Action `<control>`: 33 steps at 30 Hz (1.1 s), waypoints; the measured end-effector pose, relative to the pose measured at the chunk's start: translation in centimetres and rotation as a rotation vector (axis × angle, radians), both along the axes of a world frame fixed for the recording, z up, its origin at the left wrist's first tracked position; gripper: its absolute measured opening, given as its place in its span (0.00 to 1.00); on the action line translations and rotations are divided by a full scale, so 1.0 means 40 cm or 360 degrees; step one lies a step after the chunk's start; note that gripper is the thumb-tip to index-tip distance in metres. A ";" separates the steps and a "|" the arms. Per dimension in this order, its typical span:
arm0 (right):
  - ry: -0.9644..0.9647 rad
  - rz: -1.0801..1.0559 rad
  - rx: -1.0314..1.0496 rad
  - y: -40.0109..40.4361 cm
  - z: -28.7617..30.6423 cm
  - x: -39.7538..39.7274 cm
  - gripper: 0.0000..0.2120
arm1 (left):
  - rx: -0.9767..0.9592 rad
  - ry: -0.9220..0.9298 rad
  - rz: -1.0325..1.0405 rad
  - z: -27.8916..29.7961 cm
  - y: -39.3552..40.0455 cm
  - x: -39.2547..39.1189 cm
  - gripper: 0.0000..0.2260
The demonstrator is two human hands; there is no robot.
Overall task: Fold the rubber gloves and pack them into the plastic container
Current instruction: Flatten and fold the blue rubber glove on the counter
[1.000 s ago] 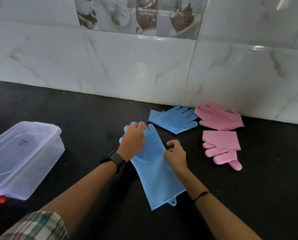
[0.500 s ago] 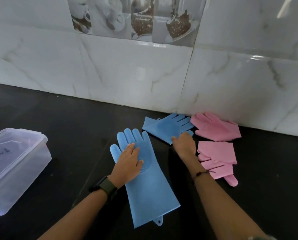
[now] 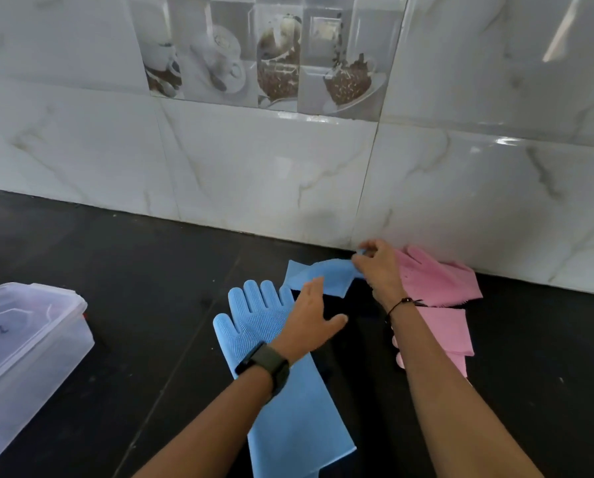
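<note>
A blue rubber glove [image 3: 282, 401] lies flat on the black counter, fingers pointing to the wall. My left hand [image 3: 311, 324] hovers over its right edge with fingers spread and holds nothing. My right hand [image 3: 378, 270] pinches the finger end of a second blue glove [image 3: 319, 277] and lifts it off the counter near the wall. Two pink gloves lie right of my right arm: one [image 3: 437, 277] against the wall, one folded [image 3: 450, 329] nearer me. The clear plastic container [image 3: 23, 353] stands at the left edge with its lid on.
A white marble-tiled wall [image 3: 288, 174] closes off the back of the black counter [image 3: 150, 288]. A smartwatch sits on my left wrist, a thin black cord on my right.
My right hand has taken hold of the second blue glove and raised it. My left hand has slid off the flat glove's palm towards the right. The view has tilted upwards.
</note>
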State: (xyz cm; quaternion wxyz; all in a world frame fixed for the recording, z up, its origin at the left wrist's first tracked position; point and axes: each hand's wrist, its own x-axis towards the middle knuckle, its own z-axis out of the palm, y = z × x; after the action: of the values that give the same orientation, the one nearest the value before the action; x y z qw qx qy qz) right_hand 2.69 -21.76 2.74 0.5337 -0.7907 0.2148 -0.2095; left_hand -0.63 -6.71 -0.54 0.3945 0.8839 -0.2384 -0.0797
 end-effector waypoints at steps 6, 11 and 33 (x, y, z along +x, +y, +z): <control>-0.0272 0.0898 -0.0678 0.133 0.167 -0.104 0.14 | -0.1078 0.0239 0.0271 0.102 -0.029 0.043 0.20; -0.0364 0.1092 -0.0843 0.223 0.200 -0.172 0.22 | -0.1549 0.0819 0.0357 0.117 0.044 0.054 0.07; -0.0135 0.0123 -0.0032 0.311 -0.051 -0.205 0.06 | -0.1175 0.1423 0.0303 -0.073 0.358 0.010 0.19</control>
State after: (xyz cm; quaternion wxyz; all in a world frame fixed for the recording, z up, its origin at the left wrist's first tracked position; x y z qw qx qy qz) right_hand -5.51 -9.32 0.68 0.5419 -0.7942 0.1593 -0.2241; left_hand -0.21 7.62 -3.46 0.7438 0.5862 0.0195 -0.3207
